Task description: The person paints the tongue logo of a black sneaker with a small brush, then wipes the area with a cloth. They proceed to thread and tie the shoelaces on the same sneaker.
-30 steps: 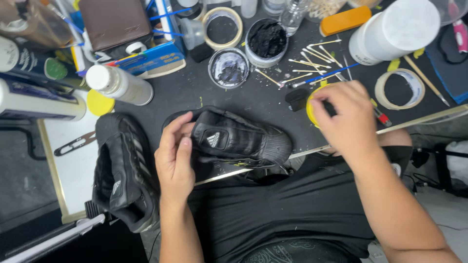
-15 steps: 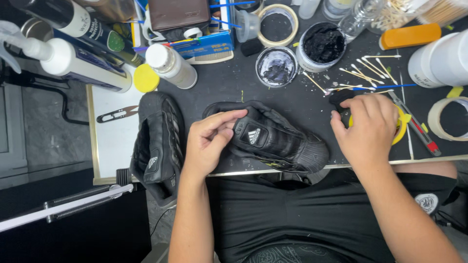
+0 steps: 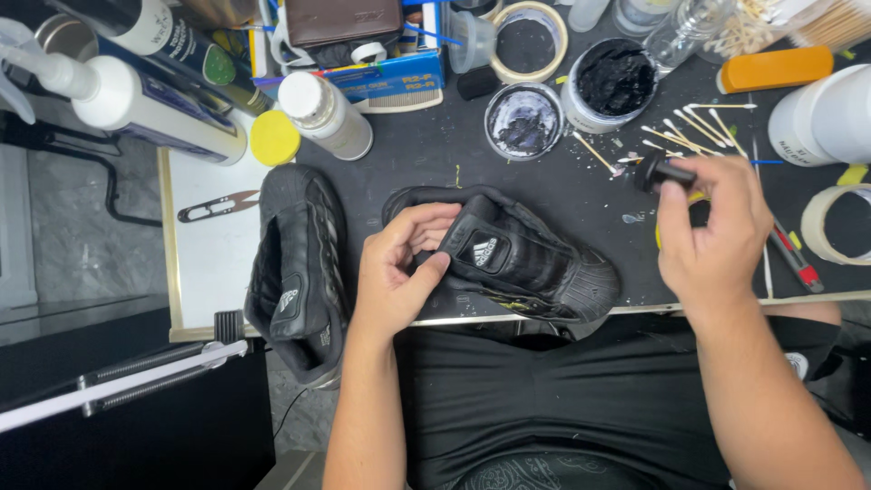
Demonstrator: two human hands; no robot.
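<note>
A black sneaker [image 3: 535, 268] lies on its side at the front edge of the dark worktable [image 3: 435, 172]. My left hand [image 3: 399, 268] grips its heel and tongue area, thumb pressed against the tongue. My right hand [image 3: 712, 231] is raised to the right of the shoe, fingers closed on a small black applicator [image 3: 658, 171] whose round end sticks out to the left. A second black sneaker [image 3: 299, 272] rests sole-side up to the left, hanging over the table edge.
An open tub of black paste [image 3: 617, 82], a small dish [image 3: 523, 121], scattered cotton swabs [image 3: 699, 127], tape rolls [image 3: 830, 227], white bottles [image 3: 322, 113], a yellow lid [image 3: 274, 138] and small snips [image 3: 218, 207] crowd the table. My lap in dark clothing lies below.
My right hand has lifted off the table with the black applicator. My left hand has shifted to pinch the shoe's tongue. The view has shifted, so everything sits further right.
</note>
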